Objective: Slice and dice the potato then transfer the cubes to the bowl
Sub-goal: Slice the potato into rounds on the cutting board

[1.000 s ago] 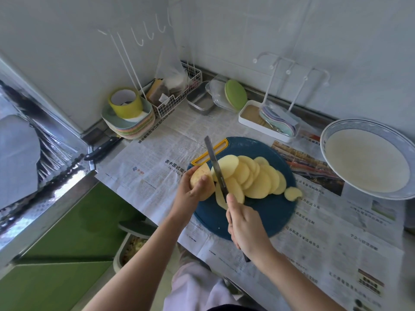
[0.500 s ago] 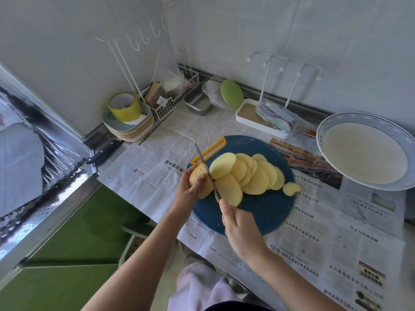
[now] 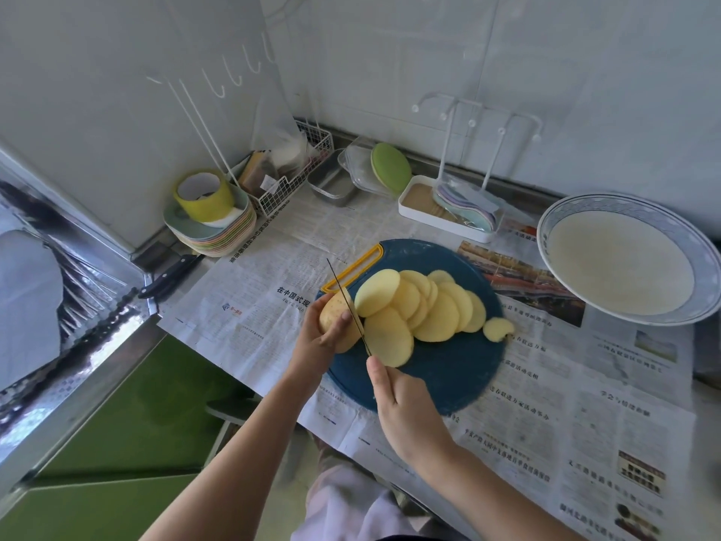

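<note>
Our left hand (image 3: 318, 345) gripped the uncut end of the potato (image 3: 336, 312) at the left edge of the round blue cutting board (image 3: 448, 380), fingers curled over its top and the thumb against its side. Our right hand (image 3: 407, 408) was wrapped around the handle of the knife (image 3: 347, 302), one finger stretched forward toward the blade. The handle itself was hidden inside the grip. The blade showed edge-on as a thin dark line, tilted slightly left and standing against the cut face of the potato, between it and the slices.

The potato slices (image 3: 429, 310) lay overlapping in a fanned row across the middle of the board, the nearest one touching the blade. One small end piece (image 3: 497, 329) sat at the right end of the row, near the board's rim.

The board rested on newspaper (image 3: 265, 294) spread over the desk (image 3: 708, 443). The wide blue-rimmed bowl (image 3: 544, 236) sat well apart to the right, tipped toward us, with no potato in it. A black-handled knife (image 3: 171, 277) lay at the desk's left edge, beside a stack of plates (image 3: 222, 240) carrying a yellow cup (image 3: 203, 197).
</note>
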Available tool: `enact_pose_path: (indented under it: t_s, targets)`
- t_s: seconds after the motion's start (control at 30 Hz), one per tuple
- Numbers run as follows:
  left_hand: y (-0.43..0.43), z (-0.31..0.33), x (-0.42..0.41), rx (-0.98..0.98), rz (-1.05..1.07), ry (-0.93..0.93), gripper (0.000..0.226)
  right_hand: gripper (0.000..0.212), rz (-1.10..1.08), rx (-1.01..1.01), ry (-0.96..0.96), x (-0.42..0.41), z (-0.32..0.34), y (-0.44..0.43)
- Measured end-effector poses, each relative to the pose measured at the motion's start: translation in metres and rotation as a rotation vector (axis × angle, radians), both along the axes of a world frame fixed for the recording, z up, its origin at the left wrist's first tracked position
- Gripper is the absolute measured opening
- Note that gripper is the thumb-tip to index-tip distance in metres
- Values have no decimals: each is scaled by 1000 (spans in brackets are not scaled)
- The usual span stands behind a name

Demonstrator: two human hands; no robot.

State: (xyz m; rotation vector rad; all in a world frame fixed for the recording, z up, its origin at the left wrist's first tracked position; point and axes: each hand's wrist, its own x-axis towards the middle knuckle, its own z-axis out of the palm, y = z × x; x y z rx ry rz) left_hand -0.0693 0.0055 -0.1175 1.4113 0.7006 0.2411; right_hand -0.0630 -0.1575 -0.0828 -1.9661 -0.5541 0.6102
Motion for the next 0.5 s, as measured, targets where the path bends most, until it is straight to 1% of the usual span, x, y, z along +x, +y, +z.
enact_pose_path:
  t_s: [0.07, 0.2, 0.27, 0.4, 0.5]
  targets:
    - [2, 1, 1, 7, -25, 6, 58, 56, -6, -1, 11, -1, 1, 2]
    - [5, -1, 2, 2, -52, 3, 51, 61, -4, -40, 0, -3, -1, 3]
    - [6, -4, 1, 7, -63, 2, 51, 64, -8, -55, 0, -4, -2, 4]
    - [6, -5, 1, 20, -53, -14, 60, 54, -24, -67, 34, -10, 1, 11]
    - [8, -8, 2, 25, -57, -9, 60, 52, -26, -104, 30, -8, 2, 12]
